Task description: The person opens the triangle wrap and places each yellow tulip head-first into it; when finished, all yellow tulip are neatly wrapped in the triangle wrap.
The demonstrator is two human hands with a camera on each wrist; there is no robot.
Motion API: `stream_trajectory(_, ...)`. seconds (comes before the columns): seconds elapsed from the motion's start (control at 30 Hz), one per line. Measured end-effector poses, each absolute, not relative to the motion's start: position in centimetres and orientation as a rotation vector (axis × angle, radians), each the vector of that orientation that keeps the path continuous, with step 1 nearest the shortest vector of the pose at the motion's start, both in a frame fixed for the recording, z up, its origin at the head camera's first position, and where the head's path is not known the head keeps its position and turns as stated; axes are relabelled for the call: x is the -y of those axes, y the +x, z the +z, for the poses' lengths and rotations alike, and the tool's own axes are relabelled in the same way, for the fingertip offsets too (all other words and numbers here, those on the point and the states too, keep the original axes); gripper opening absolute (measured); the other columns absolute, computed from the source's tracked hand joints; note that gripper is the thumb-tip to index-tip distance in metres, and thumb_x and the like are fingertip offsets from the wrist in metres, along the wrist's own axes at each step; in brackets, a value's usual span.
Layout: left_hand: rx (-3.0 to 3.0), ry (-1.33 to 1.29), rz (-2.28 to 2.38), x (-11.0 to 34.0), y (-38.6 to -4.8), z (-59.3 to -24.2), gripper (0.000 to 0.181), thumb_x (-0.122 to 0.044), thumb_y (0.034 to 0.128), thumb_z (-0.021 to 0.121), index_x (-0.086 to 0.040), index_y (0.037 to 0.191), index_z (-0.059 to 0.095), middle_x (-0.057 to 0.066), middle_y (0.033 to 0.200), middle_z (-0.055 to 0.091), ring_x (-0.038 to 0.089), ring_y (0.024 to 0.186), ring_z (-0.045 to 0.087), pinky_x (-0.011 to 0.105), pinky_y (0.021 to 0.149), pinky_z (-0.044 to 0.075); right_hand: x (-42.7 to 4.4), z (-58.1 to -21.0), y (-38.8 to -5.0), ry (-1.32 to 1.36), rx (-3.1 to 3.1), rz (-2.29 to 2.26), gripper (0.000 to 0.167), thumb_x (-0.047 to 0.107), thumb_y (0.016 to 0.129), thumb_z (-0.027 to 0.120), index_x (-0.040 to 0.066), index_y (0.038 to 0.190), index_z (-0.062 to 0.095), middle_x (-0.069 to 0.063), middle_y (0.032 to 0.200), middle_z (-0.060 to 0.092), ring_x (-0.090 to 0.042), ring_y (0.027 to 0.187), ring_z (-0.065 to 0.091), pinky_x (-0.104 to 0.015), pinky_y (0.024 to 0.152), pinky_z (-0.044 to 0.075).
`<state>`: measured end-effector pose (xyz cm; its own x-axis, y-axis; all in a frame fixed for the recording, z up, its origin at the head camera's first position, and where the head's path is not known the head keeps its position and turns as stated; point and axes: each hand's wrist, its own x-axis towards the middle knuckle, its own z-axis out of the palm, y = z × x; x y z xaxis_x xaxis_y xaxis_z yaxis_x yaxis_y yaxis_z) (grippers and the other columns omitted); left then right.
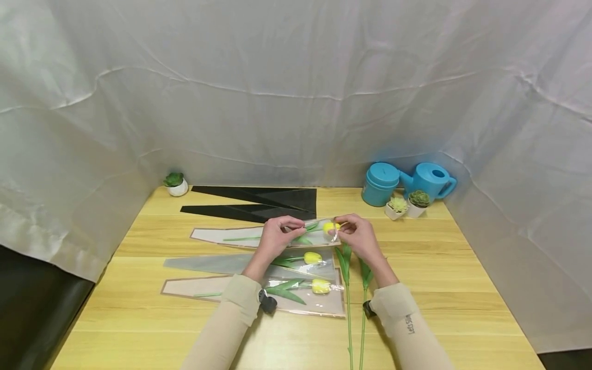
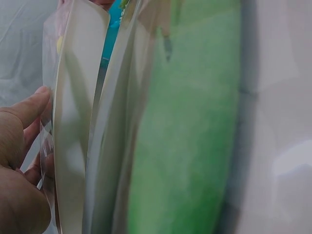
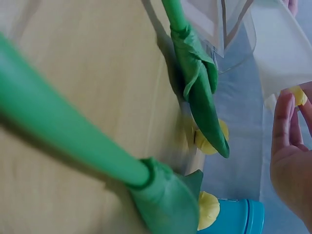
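Pinching the sleeve [image 1: 208, 235] with the left hand [image 1: 276, 235], between thumb and fingers, and now clamping its end with the right hand [image 1: 362, 237], around the bloom [image 1: 328, 226], just beyond two filled sleeves [image 1: 199, 263].

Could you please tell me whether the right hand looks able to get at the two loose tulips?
Probably yes: the loose tulips lie uncovered near the right hand, though its grip would first have to leave the yellow tulip it holds.
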<state>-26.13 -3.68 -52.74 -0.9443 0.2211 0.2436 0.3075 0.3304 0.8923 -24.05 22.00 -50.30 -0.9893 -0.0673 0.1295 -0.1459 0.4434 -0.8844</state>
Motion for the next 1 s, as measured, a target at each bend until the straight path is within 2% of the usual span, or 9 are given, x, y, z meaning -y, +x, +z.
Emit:
stream_trajectory(0.2,2.503,-0.503,-1.680,3.60,-26.18,-52.64,0.016,-0.027,0.0898,0.083,-0.019,0.104,0.082,-0.006,0.098,0.081,0.009,0.088,0.070,0.026,0.071,0.054,-21.70,-50.33,-24.15,0.215,2.629,1.616,0.033,0.015,0.088,0.085,0.002,0.116,0.075,-0.015,0.119,0.075,-0.021,0.095,0.070,-0.019,0.077,0.059)
stream_trajectory(0.37,2.519,-0.505,-1.687,3.39,-26.31,-52.60,0.015,-0.027,0.0907,0.082,-0.020,0.104,0.083,-0.007,0.099,0.081,0.009,0.088,0.070,0.025,0.071,0.054,-21.49,-50.26,-24.25,0.182,2.673,1.589,0.029,0.017,0.088,0.085,0.004,0.112,0.076,-0.012,0.117,0.077,-0.018,0.091,0.071,-0.021,0.075,0.059)
stream_trajectory(0.87,2.515,-0.487,-1.692,3.35,-26.23,-52.64,0.016,-0.024,0.0908,0.082,-0.018,0.105,0.082,-0.006,0.099,0.081,0.009,0.085,0.070,0.026,0.070,0.056,-21.27,-50.43,-24.57,0.203,2.690,1.632,0.023,0.014,0.090,0.082,0.005,0.111,0.077,-0.013,0.121,0.076,-0.020,0.094,0.075,-0.024,0.076,0.061)
stream_trajectory(1.0,2.524,-0.479,-1.684,3.29,-26.27,-52.74,0.016,-0.026,0.0904,0.083,-0.019,0.105,0.082,-0.006,0.099,0.081,0.009,0.085,0.070,0.026,0.070,0.055,-21.28,-50.48,-24.68,0.206,2.699,1.634,0.016,0.013,0.090,0.083,0.006,0.103,0.077,-0.011,0.122,0.076,-0.019,0.094,0.074,-0.024,0.077,0.061)
